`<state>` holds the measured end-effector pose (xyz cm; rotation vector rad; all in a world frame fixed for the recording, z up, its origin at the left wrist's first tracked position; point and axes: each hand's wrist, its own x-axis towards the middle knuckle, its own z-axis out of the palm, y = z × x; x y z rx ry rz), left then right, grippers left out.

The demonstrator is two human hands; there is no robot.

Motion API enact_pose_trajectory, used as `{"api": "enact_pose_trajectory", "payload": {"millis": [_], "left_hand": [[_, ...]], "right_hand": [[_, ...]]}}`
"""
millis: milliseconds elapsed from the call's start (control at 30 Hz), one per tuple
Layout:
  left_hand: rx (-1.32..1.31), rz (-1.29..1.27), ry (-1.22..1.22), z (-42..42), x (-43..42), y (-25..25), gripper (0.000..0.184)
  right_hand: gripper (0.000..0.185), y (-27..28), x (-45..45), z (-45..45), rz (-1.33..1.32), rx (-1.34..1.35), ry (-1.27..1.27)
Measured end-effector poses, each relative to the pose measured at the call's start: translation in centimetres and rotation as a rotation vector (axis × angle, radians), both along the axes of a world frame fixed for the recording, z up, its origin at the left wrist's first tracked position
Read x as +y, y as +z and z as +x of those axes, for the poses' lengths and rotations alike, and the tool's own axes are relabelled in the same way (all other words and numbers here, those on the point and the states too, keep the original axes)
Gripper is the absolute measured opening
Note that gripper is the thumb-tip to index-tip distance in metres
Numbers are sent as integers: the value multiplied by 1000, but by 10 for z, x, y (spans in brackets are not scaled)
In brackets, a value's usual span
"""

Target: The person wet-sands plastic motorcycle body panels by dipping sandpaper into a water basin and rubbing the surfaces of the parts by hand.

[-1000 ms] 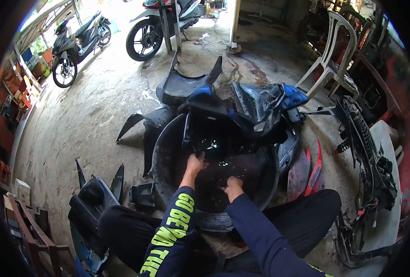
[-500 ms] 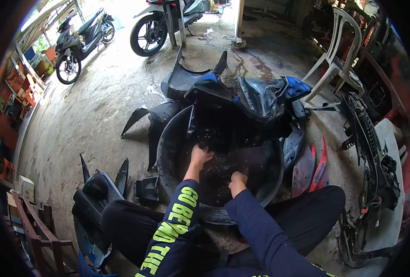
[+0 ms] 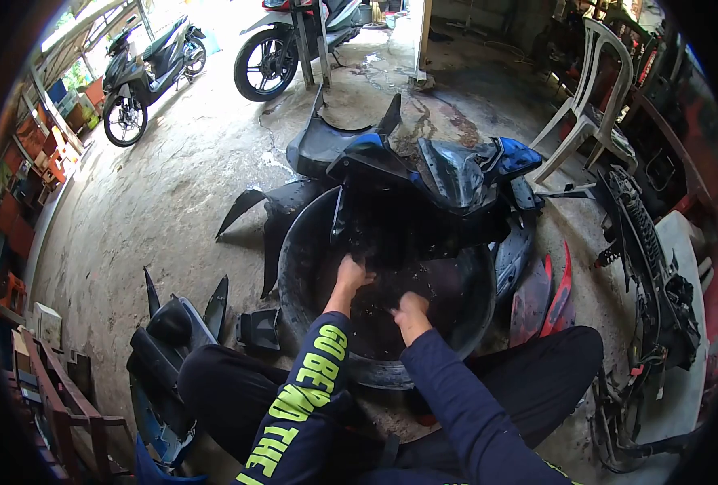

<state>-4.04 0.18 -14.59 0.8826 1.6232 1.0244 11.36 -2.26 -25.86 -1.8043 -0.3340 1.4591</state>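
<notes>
Between my legs stands a large round black tub [image 3: 288, 303], dark inside with small bright specks. My left hand [image 3: 349, 276] reaches into its left half, fingers curled toward the middle. My right hand [image 3: 411, 314], closed like a fist, is also inside the tub, lower and further right. Whatever dark thing the hands may grip blends into the tub's dark interior, so I cannot make it out. Over the tub's far rim rests a black and blue motorcycle body panel assembly [image 3: 458, 174], apart from both hands.
Black plastic panels [image 3: 173, 327] lie at my left, near a small black part [image 3: 258, 330]. Red fairing pieces [image 3: 549, 299] and a dark motorcycle frame part [image 3: 650, 267] are on the right. Further off stand a plastic chair [image 3: 589, 105] and two motorcycles, one grey-black [image 3: 145, 77].
My right hand has moved slightly up and to the left inside the tub. My left hand stays nearly in place, a little lower. The view has shifted slightly.
</notes>
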Motion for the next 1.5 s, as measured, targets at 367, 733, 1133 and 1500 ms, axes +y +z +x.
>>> {"api": "enact_pose_trajectory", "payload": {"millis": [367,733,1133,1500], "left_hand": [[-191,-33,11,-4,4,-16,41],[673,-3,-190,-15,1,51,44],[136,34,10,-34,13,78,26],[-77,271,265,-37,-10,67,24]], "right_hand": [[33,144,-8,-9,196,616,-157],[38,195,-7,36,384,62,429],[39,235,-19,114,641,-738,870],[24,230,15,105,536,-126,404]]}}
